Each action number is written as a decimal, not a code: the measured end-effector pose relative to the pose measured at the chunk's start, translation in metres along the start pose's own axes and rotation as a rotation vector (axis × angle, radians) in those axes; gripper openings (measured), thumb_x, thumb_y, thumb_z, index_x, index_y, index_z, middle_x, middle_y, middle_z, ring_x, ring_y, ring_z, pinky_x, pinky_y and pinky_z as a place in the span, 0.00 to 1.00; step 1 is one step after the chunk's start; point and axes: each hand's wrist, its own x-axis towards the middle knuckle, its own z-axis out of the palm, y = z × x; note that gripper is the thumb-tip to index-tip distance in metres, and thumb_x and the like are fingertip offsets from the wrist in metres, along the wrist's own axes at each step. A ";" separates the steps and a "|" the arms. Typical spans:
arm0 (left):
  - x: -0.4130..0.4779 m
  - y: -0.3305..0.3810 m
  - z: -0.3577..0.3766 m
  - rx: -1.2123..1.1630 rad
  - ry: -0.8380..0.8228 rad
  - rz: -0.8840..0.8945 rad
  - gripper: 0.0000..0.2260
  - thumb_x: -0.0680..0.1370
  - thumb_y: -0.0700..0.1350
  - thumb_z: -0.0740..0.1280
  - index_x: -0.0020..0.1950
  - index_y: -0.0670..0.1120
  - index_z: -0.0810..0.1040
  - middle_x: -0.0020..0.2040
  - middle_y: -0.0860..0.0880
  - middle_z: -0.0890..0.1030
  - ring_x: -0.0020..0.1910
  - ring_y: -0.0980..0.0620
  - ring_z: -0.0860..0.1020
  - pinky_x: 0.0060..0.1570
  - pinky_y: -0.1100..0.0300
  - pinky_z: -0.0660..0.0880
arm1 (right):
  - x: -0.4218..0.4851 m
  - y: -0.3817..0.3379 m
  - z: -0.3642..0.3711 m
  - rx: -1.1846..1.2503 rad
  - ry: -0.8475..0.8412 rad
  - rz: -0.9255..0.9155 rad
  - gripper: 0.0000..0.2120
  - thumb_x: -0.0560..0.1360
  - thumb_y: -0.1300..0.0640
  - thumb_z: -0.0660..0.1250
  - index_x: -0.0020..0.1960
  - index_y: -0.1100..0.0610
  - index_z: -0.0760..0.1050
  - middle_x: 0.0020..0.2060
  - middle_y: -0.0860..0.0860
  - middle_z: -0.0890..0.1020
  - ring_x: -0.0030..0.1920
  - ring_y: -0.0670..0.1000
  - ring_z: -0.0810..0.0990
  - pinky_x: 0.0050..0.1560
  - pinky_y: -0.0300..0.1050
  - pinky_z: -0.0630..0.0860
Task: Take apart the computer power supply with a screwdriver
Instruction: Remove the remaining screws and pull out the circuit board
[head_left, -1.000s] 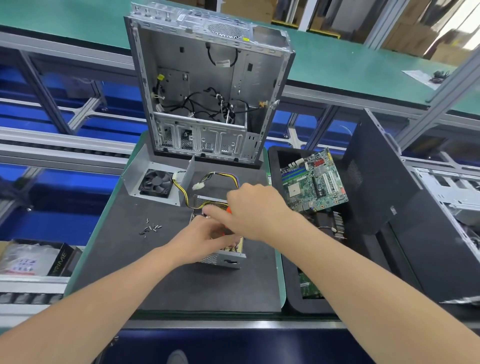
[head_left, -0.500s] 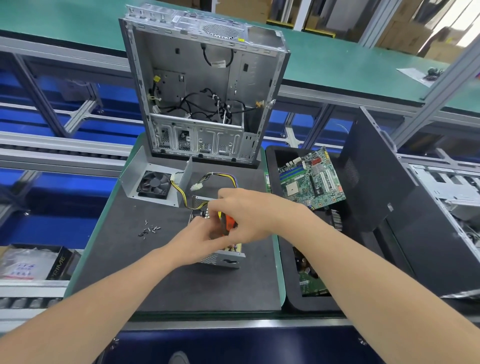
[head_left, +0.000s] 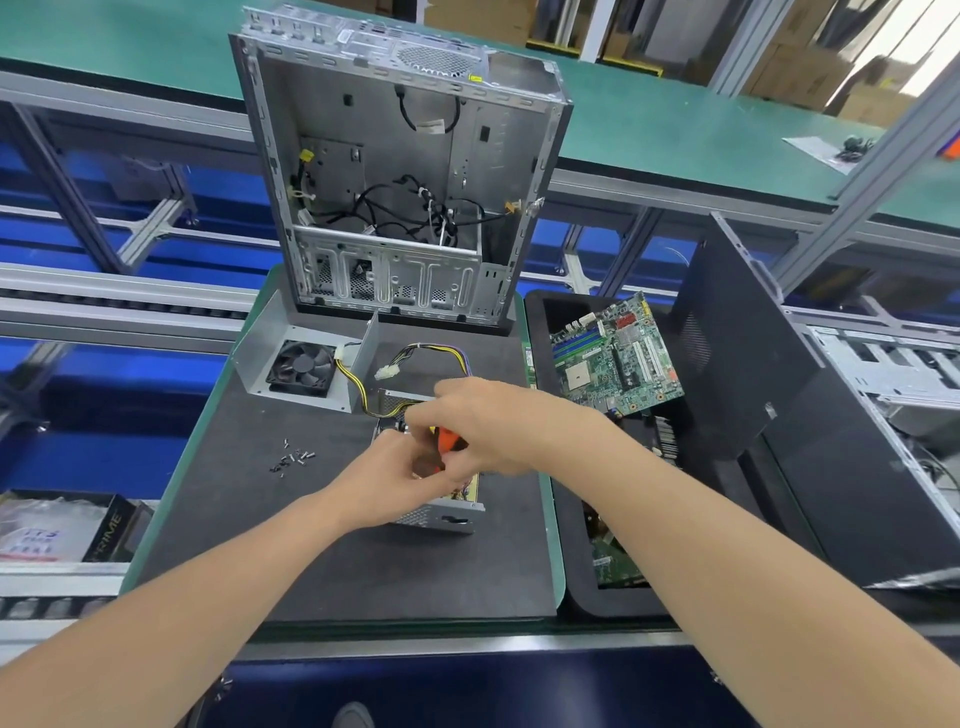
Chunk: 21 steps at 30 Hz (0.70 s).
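Two hazards apply: the power supply (head_left: 439, 512), lying on the counter (head_left: 332, 561) under both hands, may shift if the left hand (head_left: 400, 483) loosens. Right hand (head_left: 485, 423) fingers are clamped on the orange screwdriver (head_left: 449, 441); its hidden tip may slip, and the loose screws (head_left: 293, 460) could scatter.

Screws (head_left: 292, 460) left of power supply (head_left: 441, 514); case (head_left: 400, 171) behind, seemingly upright.
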 end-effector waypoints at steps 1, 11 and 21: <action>0.000 0.001 0.000 -0.015 -0.001 0.011 0.12 0.79 0.60 0.68 0.47 0.53 0.83 0.44 0.54 0.87 0.46 0.53 0.84 0.48 0.50 0.81 | 0.001 0.001 -0.001 -0.007 -0.025 -0.045 0.09 0.74 0.57 0.71 0.52 0.50 0.75 0.45 0.49 0.68 0.43 0.51 0.73 0.36 0.48 0.71; -0.001 0.004 -0.002 -0.076 -0.029 -0.010 0.13 0.77 0.61 0.69 0.50 0.53 0.84 0.46 0.52 0.87 0.47 0.45 0.84 0.50 0.45 0.80 | -0.003 -0.013 0.010 -0.237 0.284 0.290 0.26 0.79 0.31 0.54 0.41 0.54 0.67 0.31 0.50 0.66 0.30 0.56 0.66 0.31 0.47 0.61; -0.004 0.004 -0.008 -0.299 -0.018 0.009 0.06 0.75 0.53 0.74 0.50 0.55 0.84 0.50 0.51 0.88 0.53 0.53 0.86 0.53 0.62 0.78 | 0.005 0.004 0.009 0.153 0.133 0.188 0.06 0.71 0.51 0.68 0.47 0.48 0.73 0.36 0.46 0.76 0.37 0.55 0.77 0.30 0.43 0.67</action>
